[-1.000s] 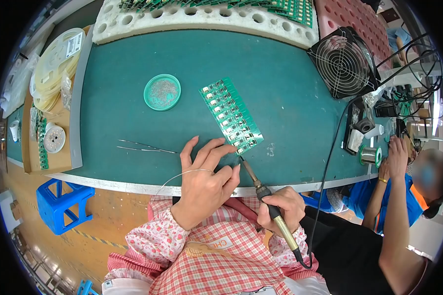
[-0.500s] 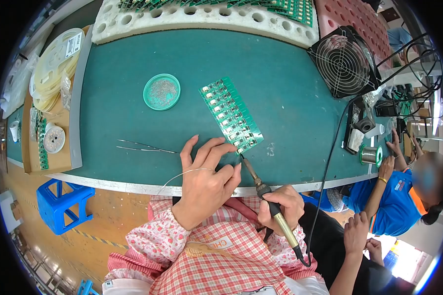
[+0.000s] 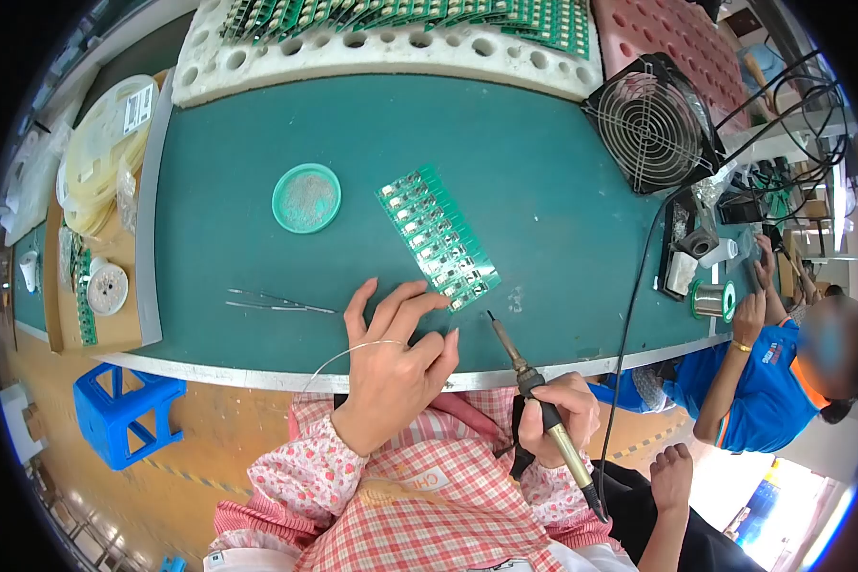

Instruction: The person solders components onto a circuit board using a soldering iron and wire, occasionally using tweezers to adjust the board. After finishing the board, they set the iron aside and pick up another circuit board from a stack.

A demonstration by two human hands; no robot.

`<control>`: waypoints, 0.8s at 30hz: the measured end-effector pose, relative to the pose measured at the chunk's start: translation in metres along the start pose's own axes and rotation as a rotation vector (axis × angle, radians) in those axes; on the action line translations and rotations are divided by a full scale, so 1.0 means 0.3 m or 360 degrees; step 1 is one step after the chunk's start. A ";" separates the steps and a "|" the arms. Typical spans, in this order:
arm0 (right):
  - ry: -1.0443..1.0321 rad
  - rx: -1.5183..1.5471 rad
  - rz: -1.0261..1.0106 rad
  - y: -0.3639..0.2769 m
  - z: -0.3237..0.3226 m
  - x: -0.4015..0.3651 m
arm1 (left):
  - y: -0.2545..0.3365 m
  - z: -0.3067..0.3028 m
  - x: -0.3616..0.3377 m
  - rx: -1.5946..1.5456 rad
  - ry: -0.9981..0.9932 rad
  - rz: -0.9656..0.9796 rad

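Observation:
My right hand (image 3: 564, 418) grips a soldering iron (image 3: 555, 426), its tip pointing up and left, a short gap from the circuit board panel (image 3: 439, 238). That green panel lies tilted on the mat, with rows of small white and black parts. My left hand (image 3: 396, 367) has bent, spread fingers, with a fingertip at the panel's lower corner. A thin solder wire (image 3: 338, 357) runs over its back and in between the fingers; its far end is hidden. Tweezers (image 3: 281, 303) lie left of this hand, their near end close to the little finger.
A green dish (image 3: 306, 198) of tiny parts sits left of the panel. A foam block (image 3: 381, 62) with boards stands behind. At right are a fan (image 3: 653, 124), a solder spool (image 3: 713, 300) and the iron's cable. A co-worker (image 3: 763, 381) sits at right; a blue stool (image 3: 129, 415) stands left.
The soldering iron's tip has pulled away from the panel's lower corner, down and to the right. My left thumb and index finger look a little farther apart. The whole view has shifted slightly.

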State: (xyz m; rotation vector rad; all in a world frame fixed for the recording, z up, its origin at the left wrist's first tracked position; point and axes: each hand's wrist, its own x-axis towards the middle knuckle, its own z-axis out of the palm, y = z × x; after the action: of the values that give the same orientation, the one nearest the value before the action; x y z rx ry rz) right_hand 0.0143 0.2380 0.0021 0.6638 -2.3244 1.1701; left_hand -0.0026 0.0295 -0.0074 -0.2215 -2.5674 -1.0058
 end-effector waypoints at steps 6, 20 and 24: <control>0.0204 0.0139 0.0571 -0.012 0.007 -0.048 | 0.005 -0.005 0.006 -0.0038 -0.0014 0.0027; 0.0230 0.0124 0.0404 -0.026 0.033 0.059 | -0.019 -0.032 0.017 -0.0112 0.0011 -0.0003; 0.0204 0.0190 0.0517 -0.014 0.032 0.041 | -0.022 -0.031 0.024 -0.0107 -0.0005 -0.0008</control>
State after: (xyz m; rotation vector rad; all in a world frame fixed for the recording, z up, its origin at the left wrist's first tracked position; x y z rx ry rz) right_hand 0.0054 0.2252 0.0067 0.2434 -2.3236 1.4564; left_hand -0.0085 0.0185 -0.0024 -0.2346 -2.5403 -1.0955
